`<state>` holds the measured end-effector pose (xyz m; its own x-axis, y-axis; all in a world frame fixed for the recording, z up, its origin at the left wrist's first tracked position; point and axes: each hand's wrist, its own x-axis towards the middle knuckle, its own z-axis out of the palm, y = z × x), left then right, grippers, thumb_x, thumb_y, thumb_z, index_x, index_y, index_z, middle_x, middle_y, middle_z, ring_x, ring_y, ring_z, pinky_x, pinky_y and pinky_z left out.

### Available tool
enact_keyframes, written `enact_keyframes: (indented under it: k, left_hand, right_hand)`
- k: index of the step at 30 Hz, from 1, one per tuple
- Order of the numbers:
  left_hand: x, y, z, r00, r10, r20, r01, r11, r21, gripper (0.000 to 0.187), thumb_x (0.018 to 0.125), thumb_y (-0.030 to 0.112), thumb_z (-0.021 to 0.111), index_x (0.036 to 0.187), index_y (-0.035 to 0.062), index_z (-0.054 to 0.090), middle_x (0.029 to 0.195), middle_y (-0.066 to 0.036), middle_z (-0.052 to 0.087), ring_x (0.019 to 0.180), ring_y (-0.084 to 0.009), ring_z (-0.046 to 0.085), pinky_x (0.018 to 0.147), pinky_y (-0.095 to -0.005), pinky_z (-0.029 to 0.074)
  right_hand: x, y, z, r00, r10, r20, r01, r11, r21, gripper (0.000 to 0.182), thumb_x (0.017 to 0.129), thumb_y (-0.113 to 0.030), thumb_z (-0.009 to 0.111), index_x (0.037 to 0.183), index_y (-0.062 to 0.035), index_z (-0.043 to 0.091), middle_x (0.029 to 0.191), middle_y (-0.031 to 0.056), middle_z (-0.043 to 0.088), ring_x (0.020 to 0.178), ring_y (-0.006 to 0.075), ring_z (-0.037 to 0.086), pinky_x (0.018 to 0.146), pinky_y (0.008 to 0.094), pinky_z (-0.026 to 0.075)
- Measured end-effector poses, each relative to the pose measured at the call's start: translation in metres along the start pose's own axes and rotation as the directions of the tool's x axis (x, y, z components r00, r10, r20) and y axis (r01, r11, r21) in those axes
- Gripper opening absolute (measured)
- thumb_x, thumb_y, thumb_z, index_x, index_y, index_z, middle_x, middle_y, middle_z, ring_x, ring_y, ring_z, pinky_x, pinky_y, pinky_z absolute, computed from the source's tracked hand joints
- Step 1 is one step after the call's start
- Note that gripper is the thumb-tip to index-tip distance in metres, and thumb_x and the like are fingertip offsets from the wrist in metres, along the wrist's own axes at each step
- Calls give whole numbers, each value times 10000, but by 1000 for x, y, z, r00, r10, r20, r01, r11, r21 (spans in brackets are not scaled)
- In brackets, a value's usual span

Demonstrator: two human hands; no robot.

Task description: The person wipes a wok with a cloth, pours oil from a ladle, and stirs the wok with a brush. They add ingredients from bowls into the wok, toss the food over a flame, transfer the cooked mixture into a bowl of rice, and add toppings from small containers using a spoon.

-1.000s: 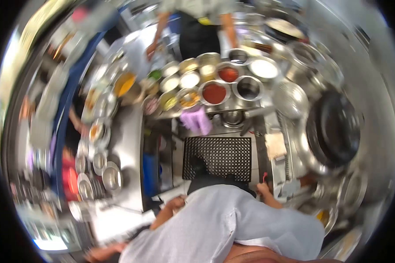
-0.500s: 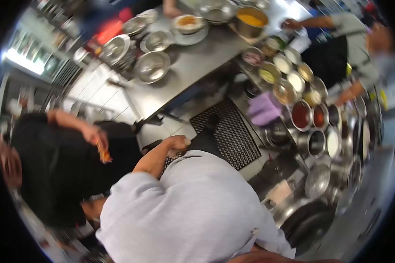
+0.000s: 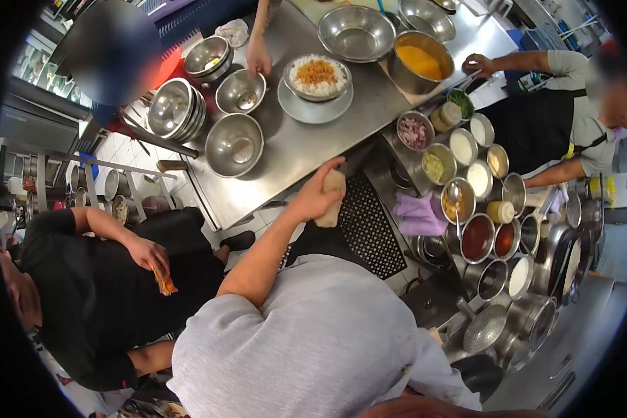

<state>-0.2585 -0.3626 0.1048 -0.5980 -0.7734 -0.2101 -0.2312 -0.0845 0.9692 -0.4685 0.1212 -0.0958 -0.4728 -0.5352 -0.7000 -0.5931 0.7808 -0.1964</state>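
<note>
left hand (image 3: pixel 318 197): fingers curled around a pale cloth (image 3: pixel 332 203), gripping it, raised near the steel counter's (image 3: pixel 292 150) near edge
right hand: out of view, cannot tell
below cloth: black perforated mat (image 3: pixel 369 226)
right: purple rag (image 3: pixel 416 214), round sauce tins (image 3: pixel 478 237)
far: rice bowl (image 3: pixel 317 75)
left: person in black (image 3: pixel 83 285)
</note>
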Motion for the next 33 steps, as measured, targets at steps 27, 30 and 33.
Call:
enact_keyframes:
  k: [27, 30, 33]
  left_hand:
    - [208, -28, -48, 516, -383, -766, 68, 910, -409, 364, 808, 286, 673, 977, -37, 672, 988, -190, 691, 820, -278, 664, 738, -388, 512]
    - [219, -41, -46, 510, -412, -755, 14, 882, -472, 379, 838, 300, 647, 998, -44, 662, 1017, -198, 683, 827, -281, 662, 738, -393, 510]
    - [213, -38, -43, 553, -407, -727, -103, 832, -545, 345, 848, 249, 640, 1017, -52, 633, 979, -183, 665, 807, -270, 656, 700, -401, 525]
  right_hand:
    - [145, -255, -322, 638, -698, 325, 644, 715, 273, 412, 928, -242, 612, 1255, 8, 581, 981, 128, 679, 889, 181, 622, 813, 303, 486]
    - [158, -245, -323, 634, -708, 312, 671, 704, 232, 406, 927, -238, 608, 1253, 2, 584, 978, 121, 682, 874, 179, 620, 800, 301, 485]
    - [190, -224, -313, 625, -740, 249, 706, 672, 225, 405, 922, -235, 606, 1253, -2, 586, 973, 114, 681, 863, 177, 617, 798, 305, 485]
